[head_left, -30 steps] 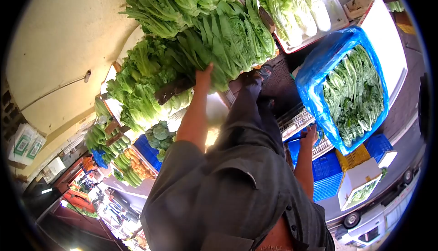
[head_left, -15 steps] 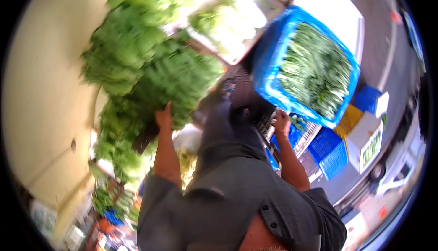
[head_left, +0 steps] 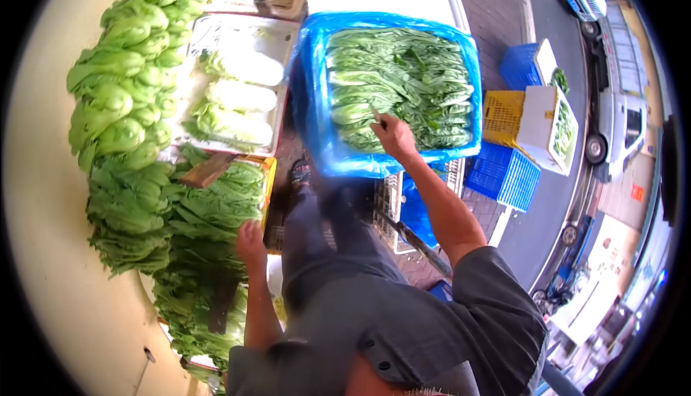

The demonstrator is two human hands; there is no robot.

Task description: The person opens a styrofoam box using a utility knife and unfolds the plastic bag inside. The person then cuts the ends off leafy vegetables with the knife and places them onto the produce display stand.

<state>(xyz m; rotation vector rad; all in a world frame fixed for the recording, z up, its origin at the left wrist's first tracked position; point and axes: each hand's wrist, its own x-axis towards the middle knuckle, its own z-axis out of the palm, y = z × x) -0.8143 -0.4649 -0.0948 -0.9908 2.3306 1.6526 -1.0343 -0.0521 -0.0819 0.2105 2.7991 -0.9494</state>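
My right hand [head_left: 396,137] is over the near left part of the leafy greens [head_left: 410,87], which lie in rows inside a crate lined with blue plastic [head_left: 306,108]. Its fingers are closed around a small thin thing, too small to name. My left hand [head_left: 252,245] is at the right edge of a pile of dark green lettuce [head_left: 216,202], with loosely bent fingers and nothing visible in them. Whether it touches the leaves I cannot tell. A piece of brown wood [head_left: 207,170] lies on the lettuce.
Pale green bok choy [head_left: 119,101] is stacked along the wall at left. A white tray [head_left: 268,25] holds cabbages. A pale slatted crate [head_left: 385,230] stands below the blue-lined one. Blue crates [head_left: 504,173] and a yellow crate [head_left: 502,115] sit by the road, where vehicles stand.
My view has swung, so the blue-lined crate now sits near the middle. My right hand has risen from below that crate onto its greens. My left hand has drawn back from the lettuce.
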